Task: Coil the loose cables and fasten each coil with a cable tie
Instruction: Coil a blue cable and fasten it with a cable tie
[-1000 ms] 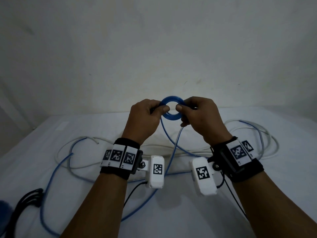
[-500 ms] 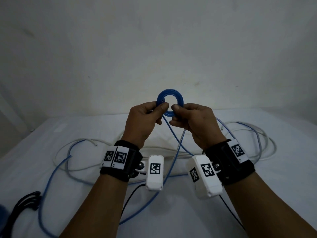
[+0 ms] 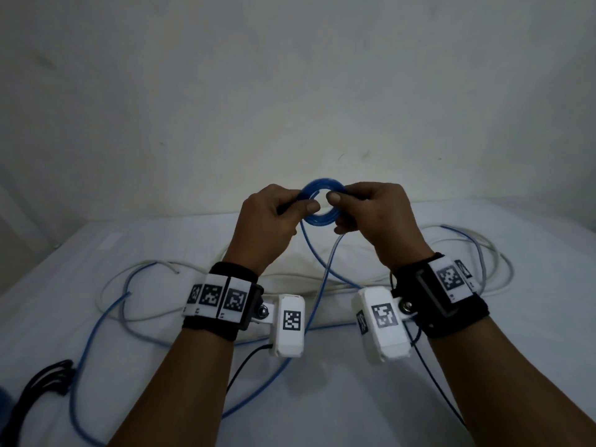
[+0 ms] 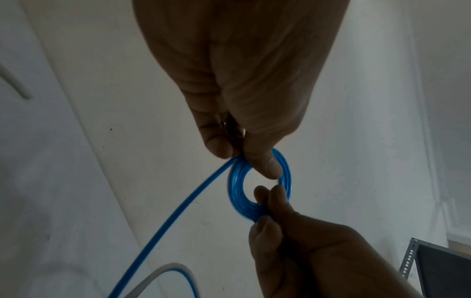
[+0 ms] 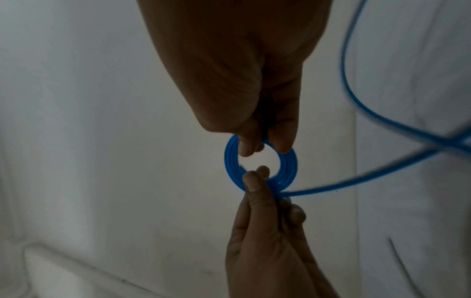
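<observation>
A small tight blue cable coil (image 3: 322,217) is held up above the white bed between both hands. My left hand (image 3: 274,217) pinches its left side, thumb in front. My right hand (image 3: 367,211) pinches its right side. The loose blue cable (image 3: 314,253) trails from the coil down to the sheet. In the left wrist view the left thumb and finger pinch the top of the coil (image 4: 235,187) and the right hand (image 4: 280,217) grips its lower edge. In the right wrist view the coil (image 5: 289,167) sits between the right fingertips above and the left hand (image 5: 260,201) below.
White cable (image 3: 496,253) and more blue cable (image 3: 87,333) lie in wide loops over the white sheet (image 3: 322,398). A bundle of black cable (image 3: 42,382) rests at the lower left edge. A plain wall (image 3: 290,91) rises behind the bed.
Both hands have turned the coil between the fingertips, lifting it and bringing it back down; the grips have shifted around its rim, and the right wrist has rotated.
</observation>
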